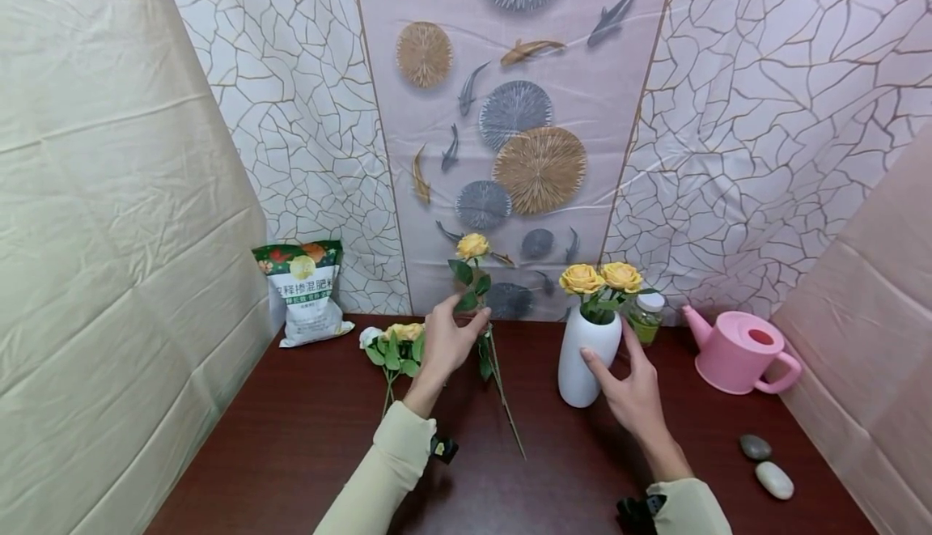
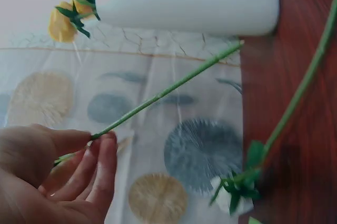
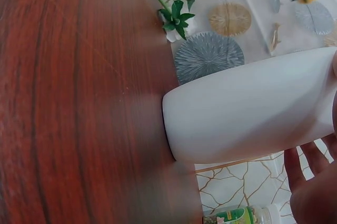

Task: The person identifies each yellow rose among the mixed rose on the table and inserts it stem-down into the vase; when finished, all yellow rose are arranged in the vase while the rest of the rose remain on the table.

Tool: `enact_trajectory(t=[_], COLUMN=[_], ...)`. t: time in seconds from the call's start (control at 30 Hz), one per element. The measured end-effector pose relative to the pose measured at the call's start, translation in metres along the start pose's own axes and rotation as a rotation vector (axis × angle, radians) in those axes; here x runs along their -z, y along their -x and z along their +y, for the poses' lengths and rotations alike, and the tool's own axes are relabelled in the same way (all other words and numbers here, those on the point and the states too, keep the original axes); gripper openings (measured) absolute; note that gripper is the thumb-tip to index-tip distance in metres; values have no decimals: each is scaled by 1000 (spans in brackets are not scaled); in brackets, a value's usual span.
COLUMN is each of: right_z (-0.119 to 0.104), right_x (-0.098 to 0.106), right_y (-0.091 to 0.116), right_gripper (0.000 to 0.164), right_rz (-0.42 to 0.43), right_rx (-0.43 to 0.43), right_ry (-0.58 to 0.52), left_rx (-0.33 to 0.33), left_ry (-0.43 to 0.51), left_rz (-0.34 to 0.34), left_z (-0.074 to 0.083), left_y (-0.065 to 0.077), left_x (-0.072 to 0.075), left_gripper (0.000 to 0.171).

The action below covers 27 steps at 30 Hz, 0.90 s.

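My left hand (image 1: 446,342) pinches the green stem (image 2: 168,91) of a yellow rose (image 1: 473,246) between thumb and fingertips. The bloom points up, and the bare stem end slants down toward the vase. To the right, a white vase (image 1: 580,361) stands on the table with two yellow roses (image 1: 601,278) in its mouth. My right hand (image 1: 635,393) holds the vase near its top, thumb on the front and fingers along the right side. Left of my left hand lie more flowers (image 1: 396,341), yellow and white with green leaves, partly hidden behind that hand and forearm.
A fertilizer bag (image 1: 309,296) stands at the back left. Behind the vase is a small jar (image 1: 646,318) with a white lid. A pink watering can (image 1: 739,353) sits at the right, with a dark stone (image 1: 755,447) and a pale stone (image 1: 774,480) nearer me.
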State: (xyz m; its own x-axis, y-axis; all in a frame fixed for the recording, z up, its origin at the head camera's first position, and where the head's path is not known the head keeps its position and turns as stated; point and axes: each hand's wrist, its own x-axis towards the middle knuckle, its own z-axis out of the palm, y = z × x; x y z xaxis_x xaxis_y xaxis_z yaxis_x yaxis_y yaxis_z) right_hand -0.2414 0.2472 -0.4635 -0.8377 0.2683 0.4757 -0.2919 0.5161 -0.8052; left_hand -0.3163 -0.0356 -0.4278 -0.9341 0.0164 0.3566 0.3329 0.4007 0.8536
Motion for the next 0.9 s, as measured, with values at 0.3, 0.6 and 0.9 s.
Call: enact_trajectory(t=[0.3, 0.6, 0.9], right_z=[-6, 0, -6], right_x=[1, -1, -1], right_y=[2, 1, 2], right_gripper=[80, 81, 80], right_rz=[7, 2, 20], right_rx=[3, 9, 23], right_ry=[-24, -35, -35], left_rx=[-48, -180, -213], left_ry=[304, 666, 828], left_rz=[-2, 35, 171], left_z=[33, 73, 97], left_y=[-6, -19, -20], left_x=[-11, -19, -33], left_gripper=[25, 23, 25])
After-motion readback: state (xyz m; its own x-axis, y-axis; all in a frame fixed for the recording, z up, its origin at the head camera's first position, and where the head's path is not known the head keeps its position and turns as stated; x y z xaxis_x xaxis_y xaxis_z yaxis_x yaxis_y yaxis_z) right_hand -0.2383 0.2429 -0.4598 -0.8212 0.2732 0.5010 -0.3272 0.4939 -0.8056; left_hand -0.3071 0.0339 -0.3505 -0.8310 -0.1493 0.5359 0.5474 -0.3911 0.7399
